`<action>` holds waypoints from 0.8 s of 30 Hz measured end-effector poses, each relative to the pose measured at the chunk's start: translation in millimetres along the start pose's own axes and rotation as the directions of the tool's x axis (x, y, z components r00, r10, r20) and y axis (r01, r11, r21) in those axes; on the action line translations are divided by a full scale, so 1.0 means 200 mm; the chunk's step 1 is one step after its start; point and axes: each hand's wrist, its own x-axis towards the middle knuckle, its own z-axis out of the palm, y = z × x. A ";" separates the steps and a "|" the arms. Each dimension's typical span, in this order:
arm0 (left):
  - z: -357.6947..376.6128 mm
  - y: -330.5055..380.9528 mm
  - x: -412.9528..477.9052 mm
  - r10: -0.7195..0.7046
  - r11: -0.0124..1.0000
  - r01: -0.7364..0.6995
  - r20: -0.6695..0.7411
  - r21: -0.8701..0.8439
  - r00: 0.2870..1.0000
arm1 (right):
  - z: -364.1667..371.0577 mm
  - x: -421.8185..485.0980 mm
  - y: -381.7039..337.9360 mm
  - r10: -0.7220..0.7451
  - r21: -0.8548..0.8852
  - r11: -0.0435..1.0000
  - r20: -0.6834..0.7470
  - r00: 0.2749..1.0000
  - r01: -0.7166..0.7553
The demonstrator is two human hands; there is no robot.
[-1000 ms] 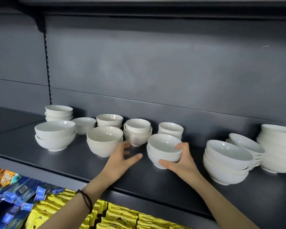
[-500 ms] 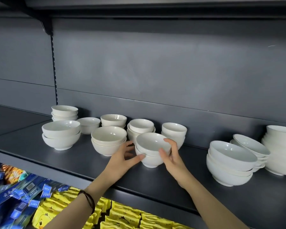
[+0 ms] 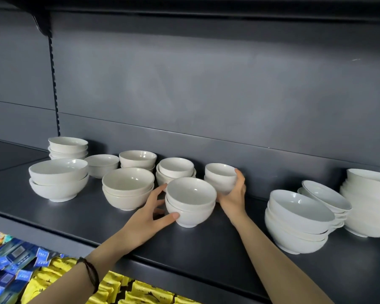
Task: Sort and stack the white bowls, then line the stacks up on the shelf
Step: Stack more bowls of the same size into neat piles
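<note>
A stack of two white bowls (image 3: 191,200) stands mid-shelf near the front of the dark shelf (image 3: 206,249). My left hand (image 3: 149,213) cups its left side, thumb on the lower bowl and fingers behind it. Just behind and to the right is a smaller white bowl stack (image 3: 219,177); my right hand (image 3: 235,194) wraps around its right side. More white stacks stand to the left: a wide one (image 3: 57,183), a medium one (image 3: 127,189) and a small one (image 3: 176,170).
At the back left are a stack (image 3: 68,148), a single bowl (image 3: 101,163) and another stack (image 3: 138,159). Large bowl stacks (image 3: 298,220), (image 3: 369,205) and a tilted stack (image 3: 325,198) fill the right. Yellow packets (image 3: 140,290) and blue packets (image 3: 9,270) lie on the shelf below.
The front two-bowl stack has slid left towards the other stacks. My right hand left it and reached back to the small stack; my left hand closed in on the front stack.
</note>
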 end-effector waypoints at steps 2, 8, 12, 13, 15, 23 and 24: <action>0.00 0.00 0.00 0.001 1.000 -0.001 0.016 -0.002 1.000 | 0.03 0.03 -0.01 -0.004 -0.002 1.000 -0.007 1.000 0.004; 0.00 -0.01 0.01 -0.006 1.000 0.006 0.023 0.008 1.000 | 0.05 0.00 -0.10 0.094 -0.014 0.995 -0.061 0.994 -0.096; -0.01 0.00 0.01 -0.010 1.000 0.010 0.026 -0.001 1.000 | 0.04 0.02 -0.08 0.094 -0.115 0.988 -0.061 0.994 -0.100; 0.00 0.00 0.01 -0.012 1.000 0.012 0.026 -0.011 1.000 | 0.04 0.03 -0.07 0.094 -0.126 0.987 -0.069 0.993 -0.102; 0.00 0.01 0.00 -0.018 0.999 0.019 0.027 -0.048 0.999 | 0.02 0.05 -0.07 0.078 -0.133 0.987 -0.097 0.992 -0.090; 0.00 0.06 0.05 -0.055 0.994 0.060 0.058 -0.088 0.997 | -0.04 0.11 -0.38 -0.037 -0.040 0.999 -0.150 0.988 0.032; 0.02 0.07 0.07 -0.062 0.994 0.067 0.065 -0.086 0.996 | -0.05 0.11 -0.42 -0.061 -0.048 0.997 -0.141 0.988 0.055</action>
